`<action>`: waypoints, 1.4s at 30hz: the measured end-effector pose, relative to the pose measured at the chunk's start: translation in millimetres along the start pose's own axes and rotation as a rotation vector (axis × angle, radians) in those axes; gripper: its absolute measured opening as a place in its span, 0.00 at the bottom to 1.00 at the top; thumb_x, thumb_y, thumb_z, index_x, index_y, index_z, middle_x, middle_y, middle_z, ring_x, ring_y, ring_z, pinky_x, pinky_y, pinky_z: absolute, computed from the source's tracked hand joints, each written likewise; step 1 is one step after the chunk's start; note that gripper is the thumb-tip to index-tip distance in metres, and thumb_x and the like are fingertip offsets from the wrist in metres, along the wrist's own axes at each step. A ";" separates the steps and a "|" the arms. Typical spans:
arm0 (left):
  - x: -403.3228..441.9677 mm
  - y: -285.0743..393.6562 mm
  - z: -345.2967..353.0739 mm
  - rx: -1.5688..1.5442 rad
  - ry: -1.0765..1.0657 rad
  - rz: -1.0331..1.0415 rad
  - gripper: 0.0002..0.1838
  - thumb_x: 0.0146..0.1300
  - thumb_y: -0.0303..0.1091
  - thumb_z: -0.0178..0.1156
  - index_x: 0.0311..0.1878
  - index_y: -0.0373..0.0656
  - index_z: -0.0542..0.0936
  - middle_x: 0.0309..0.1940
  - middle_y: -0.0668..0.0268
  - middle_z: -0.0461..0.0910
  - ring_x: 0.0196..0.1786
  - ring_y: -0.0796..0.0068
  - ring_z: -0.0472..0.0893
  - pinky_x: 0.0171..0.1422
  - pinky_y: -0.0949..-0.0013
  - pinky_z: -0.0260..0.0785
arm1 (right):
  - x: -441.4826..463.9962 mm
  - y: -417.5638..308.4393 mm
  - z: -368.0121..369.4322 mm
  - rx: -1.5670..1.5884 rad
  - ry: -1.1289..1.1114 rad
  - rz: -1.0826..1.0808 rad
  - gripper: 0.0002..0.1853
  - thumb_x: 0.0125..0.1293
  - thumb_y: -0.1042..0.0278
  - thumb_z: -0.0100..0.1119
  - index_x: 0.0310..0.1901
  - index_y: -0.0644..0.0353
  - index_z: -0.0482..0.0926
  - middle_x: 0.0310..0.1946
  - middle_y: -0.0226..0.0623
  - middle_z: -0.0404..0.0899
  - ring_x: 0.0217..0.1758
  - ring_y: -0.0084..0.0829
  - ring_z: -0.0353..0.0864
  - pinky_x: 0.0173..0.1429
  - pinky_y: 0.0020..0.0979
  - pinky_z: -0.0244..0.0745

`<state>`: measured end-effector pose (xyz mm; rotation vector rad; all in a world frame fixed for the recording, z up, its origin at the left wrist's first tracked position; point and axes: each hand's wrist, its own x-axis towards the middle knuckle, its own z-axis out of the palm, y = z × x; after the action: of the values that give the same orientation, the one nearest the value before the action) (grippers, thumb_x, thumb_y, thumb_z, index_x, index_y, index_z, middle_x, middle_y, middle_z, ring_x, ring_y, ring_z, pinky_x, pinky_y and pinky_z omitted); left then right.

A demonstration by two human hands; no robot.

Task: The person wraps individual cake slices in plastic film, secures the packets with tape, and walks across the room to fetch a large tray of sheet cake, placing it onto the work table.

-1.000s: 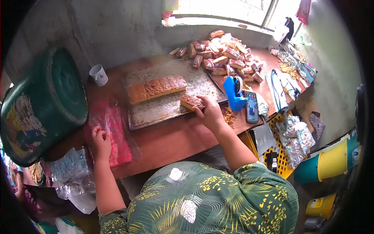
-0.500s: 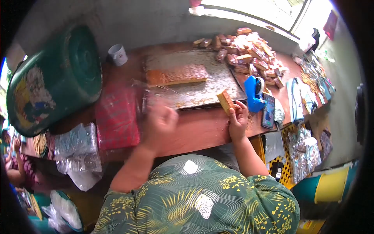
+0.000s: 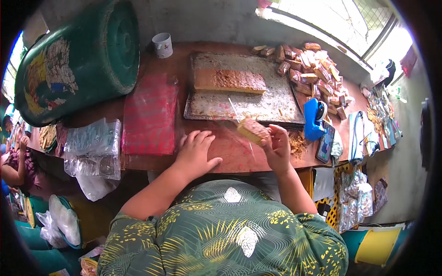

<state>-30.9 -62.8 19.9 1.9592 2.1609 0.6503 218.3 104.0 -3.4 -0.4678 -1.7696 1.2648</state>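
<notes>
My right hand (image 3: pixel 278 148) grips the end of a cut cake slice (image 3: pixel 252 130), held up near the front edge of the metal tray (image 3: pixel 221 107). Spread fingers show on my left hand (image 3: pixel 197 148), which lies over the brown table (image 3: pixel 221 158) left of the slice. Between my hands is a thin clear plastic wrapper (image 3: pixel 235 112), mostly see-through; whether it touches the left hand I cannot tell. A long cake block (image 3: pixel 230 82) rests on the tray. Red plastic sheets (image 3: pixel 149 115) lie to the left of my left hand.
Wrapped slices (image 3: pixel 313 69) are heaped at the back right, behind a blue tape dispenser (image 3: pixel 314 120) and a phone (image 3: pixel 326 143). A mug (image 3: pixel 162 45) and a big green tub (image 3: pixel 78 64) stand at the left. A person (image 3: pixel 18 165) is at far left.
My left hand has moved from the red sheets to the table's middle. My right hand has lifted the slice off the tray and brought it nearer. The camera view has shifted.
</notes>
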 end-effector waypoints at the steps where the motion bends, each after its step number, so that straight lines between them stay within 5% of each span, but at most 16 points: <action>1: -9.4 1.7 -0.3 0.009 0.019 -0.013 0.39 0.56 0.55 0.74 0.66 0.43 0.76 0.71 0.58 0.70 0.75 0.54 0.64 0.78 0.47 0.56 | 2.2 -6.7 7.3 -0.028 -0.037 -0.005 0.26 0.74 0.78 0.61 0.70 0.61 0.64 0.56 0.34 0.74 0.60 0.25 0.75 0.69 0.31 0.70; 8: -26.1 -16.8 -0.4 -0.173 0.318 -0.139 0.38 0.56 0.57 0.74 0.64 0.44 0.75 0.65 0.56 0.72 0.67 0.49 0.71 0.68 0.40 0.65 | 8.3 -25.2 38.6 0.493 -0.083 0.223 0.26 0.74 0.77 0.62 0.70 0.60 0.66 0.54 0.33 0.78 0.59 0.24 0.77 0.62 0.30 0.75; 12: -11.4 -16.2 -6.7 0.081 0.122 -0.146 0.45 0.56 0.60 0.73 0.72 0.47 0.70 0.72 0.56 0.68 0.71 0.47 0.67 0.74 0.41 0.60 | 6.9 -17.6 48.1 0.488 -0.125 0.294 0.25 0.75 0.77 0.61 0.69 0.60 0.66 0.54 0.33 0.78 0.58 0.24 0.77 0.63 0.30 0.75; 16: -7.5 -18.6 2.2 -0.028 0.073 -0.123 0.52 0.55 0.61 0.73 0.80 0.53 0.64 0.77 0.57 0.64 0.74 0.46 0.64 0.77 0.40 0.56 | 10.6 -3.3 52.7 0.170 -0.117 0.389 0.23 0.73 0.76 0.64 0.66 0.59 0.70 0.53 0.34 0.77 0.56 0.23 0.78 0.60 0.28 0.78; 20: -6.4 -26.9 -3.5 -0.034 -0.027 -0.091 0.49 0.53 0.63 0.74 0.76 0.54 0.71 0.79 0.56 0.62 0.76 0.46 0.62 0.79 0.39 0.54 | 15.3 -9.1 51.9 -0.079 -0.190 0.310 0.25 0.70 0.74 0.68 0.65 0.58 0.72 0.49 0.37 0.79 0.52 0.26 0.80 0.54 0.31 0.80; 27: -4.7 -26.0 -12.2 -0.074 -0.091 -0.109 0.47 0.53 0.60 0.75 0.75 0.51 0.73 0.79 0.56 0.60 0.77 0.45 0.60 0.81 0.40 0.53 | 35.9 -15.1 46.8 -0.532 -0.453 0.095 0.27 0.62 0.71 0.72 0.63 0.55 0.78 0.51 0.48 0.80 0.55 0.48 0.80 0.63 0.42 0.76; 35: -4.8 -24.5 -12.0 -0.072 -0.071 -0.097 0.47 0.52 0.56 0.77 0.74 0.47 0.74 0.78 0.54 0.63 0.75 0.46 0.63 0.81 0.44 0.55 | 32.8 -24.4 45.7 -0.678 -0.463 0.056 0.33 0.59 0.67 0.75 0.68 0.54 0.75 0.61 0.46 0.78 0.67 0.48 0.73 0.72 0.44 0.69; 38: 13.5 -34.2 -18.1 -0.213 -0.027 -0.105 0.44 0.52 0.53 0.78 0.71 0.45 0.75 0.72 0.55 0.70 0.71 0.49 0.68 0.79 0.48 0.59 | 11.9 -32.9 34.2 -0.728 -0.389 -0.104 0.36 0.55 0.65 0.76 0.67 0.49 0.76 0.63 0.42 0.77 0.69 0.48 0.71 0.74 0.48 0.65; 41: 44.1 -35.4 -32.3 -0.065 0.334 0.004 0.40 0.54 0.56 0.76 0.67 0.46 0.78 0.66 0.63 0.75 0.68 0.54 0.70 0.71 0.46 0.66 | -24.7 -27.9 3.9 -0.836 -0.482 -0.216 0.37 0.51 0.64 0.77 0.67 0.44 0.77 0.64 0.38 0.75 0.68 0.46 0.72 0.73 0.49 0.64; 42: 55.8 -31.3 -34.3 0.001 0.468 0.042 0.31 0.54 0.54 0.76 0.57 0.46 0.85 0.59 0.65 0.78 0.67 0.56 0.71 0.67 0.48 0.68 | -32.3 -34.6 -0.2 -0.873 -0.526 -0.230 0.37 0.51 0.65 0.76 0.66 0.43 0.78 0.64 0.37 0.75 0.68 0.46 0.72 0.73 0.49 0.64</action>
<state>-80.3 -17.3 47.3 2.0131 2.3653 1.2197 242.2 66.6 13.4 -0.3991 -2.7174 0.4044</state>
